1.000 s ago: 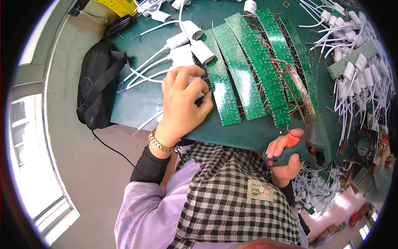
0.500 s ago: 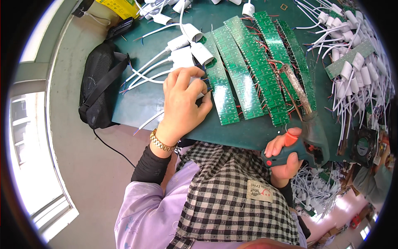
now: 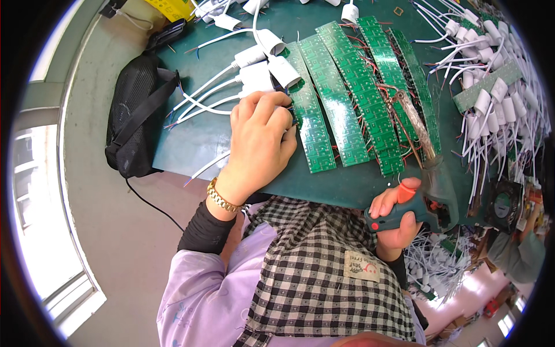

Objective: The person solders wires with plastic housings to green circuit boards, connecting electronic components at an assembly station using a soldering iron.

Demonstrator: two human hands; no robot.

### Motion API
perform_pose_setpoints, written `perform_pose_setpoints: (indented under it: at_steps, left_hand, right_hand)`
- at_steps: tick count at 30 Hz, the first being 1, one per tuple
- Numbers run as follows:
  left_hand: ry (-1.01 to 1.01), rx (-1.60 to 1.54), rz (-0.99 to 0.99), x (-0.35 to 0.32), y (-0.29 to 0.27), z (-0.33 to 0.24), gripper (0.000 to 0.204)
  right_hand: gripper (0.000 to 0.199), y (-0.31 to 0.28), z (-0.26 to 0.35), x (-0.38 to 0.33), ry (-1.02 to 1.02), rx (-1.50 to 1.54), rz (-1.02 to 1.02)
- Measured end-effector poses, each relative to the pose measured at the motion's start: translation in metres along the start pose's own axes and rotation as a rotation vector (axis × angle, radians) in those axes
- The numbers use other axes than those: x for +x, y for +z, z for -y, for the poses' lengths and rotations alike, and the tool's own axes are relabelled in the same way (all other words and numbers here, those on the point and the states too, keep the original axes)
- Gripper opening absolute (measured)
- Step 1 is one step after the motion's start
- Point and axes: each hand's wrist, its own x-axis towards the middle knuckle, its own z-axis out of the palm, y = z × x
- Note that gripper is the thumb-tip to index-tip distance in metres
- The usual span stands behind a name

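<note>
My right hand [image 3: 399, 217] grips the dark green handle of a soldering gun [image 3: 436, 185]; its long metal tip points up and left over the circuit board strips. A finger rests at its orange trigger. My left hand [image 3: 260, 139] is closed, fingers curled down at the left edge of the nearest green circuit board strip [image 3: 312, 124]. Under it lies a white corded piece, mostly hidden; its white cable [image 3: 207, 168] comes out to the left. Just beyond the fingers, several white cylindrical housings with cables [image 3: 254, 75] lie at that strip's far left end.
More green board strips [image 3: 361, 87] lie side by side with red wires between them. A heap of white corded housings [image 3: 497, 110] covers the table's right side. A black mesh bag [image 3: 136, 115] sits at the left edge. Past the right edge are a small fan [image 3: 503, 205] and another person's sleeve [image 3: 514, 254].
The left hand has shifted very slightly, its fingers closing more over the white piece. The right hand and soldering gun stay in place. The view has moved a little.
</note>
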Motion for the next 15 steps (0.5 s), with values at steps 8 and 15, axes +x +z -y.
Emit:
perform_pose_setpoints:
  at_steps: [8, 15]
  left_hand:
    - [-0.063, -0.044, -0.07, -0.012, -0.013, -0.004, 0.038]
    - [-0.212, 0.065, 0.122, -0.034, -0.039, -0.002, 0.043]
  right_hand:
    - [0.057, 0.001, 0.002, 0.001, 0.014, -0.015, -0.003]
    - [0.055, 0.002, 0.002, 0.002, 0.011, -0.013, -0.012]
